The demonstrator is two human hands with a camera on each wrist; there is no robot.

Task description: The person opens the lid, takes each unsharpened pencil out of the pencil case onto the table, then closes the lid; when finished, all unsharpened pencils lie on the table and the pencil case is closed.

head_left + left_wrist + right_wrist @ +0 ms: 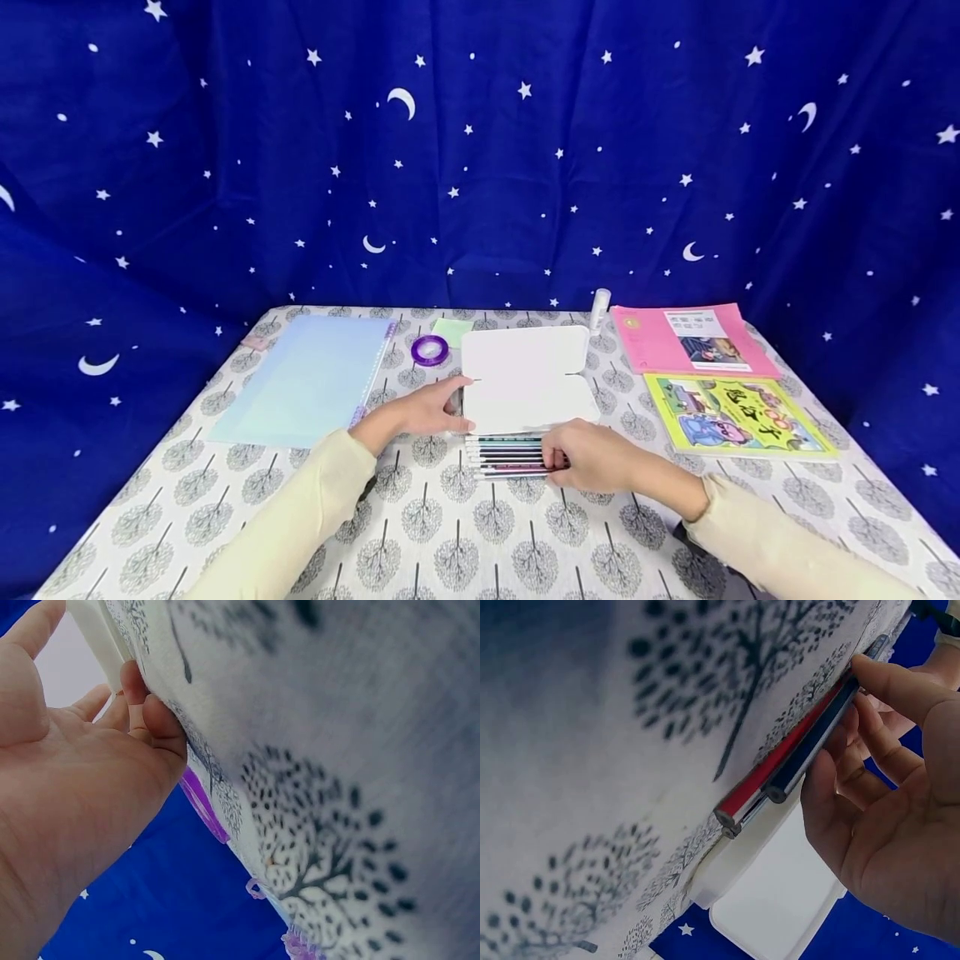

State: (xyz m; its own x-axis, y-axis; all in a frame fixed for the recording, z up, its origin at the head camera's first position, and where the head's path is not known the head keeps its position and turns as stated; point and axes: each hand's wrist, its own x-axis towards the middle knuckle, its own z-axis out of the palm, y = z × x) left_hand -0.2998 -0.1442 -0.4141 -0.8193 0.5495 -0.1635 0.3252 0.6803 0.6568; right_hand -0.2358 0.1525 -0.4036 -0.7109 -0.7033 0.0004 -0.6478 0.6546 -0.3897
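A white hinged pencil case (pixel 531 404) lies open at the middle of the table, its lid (pixel 525 350) tilted back. My left hand (pixel 426 408) holds its left side, thumb by the front corner and a finger near the hinge. In front of the case several pencils (pixel 506 460) lie side by side in a row. Over their right end, my right hand (pixel 596 457) has its fingers curled round them. Seen from the right wrist, a dark blue pencil (pixel 810 746) is pinched there, with a red pencil (pixel 761 780) right beside it.
At left lies a pale blue folder (pixel 307 379) with a purple spine. Behind the case are a purple tape roll (pixel 417 357), green sticky notes (pixel 453 330) and a white glue stick (pixel 599 310). A pink book (pixel 648 342) and a yellow picture book (pixel 787 425) lie at right.
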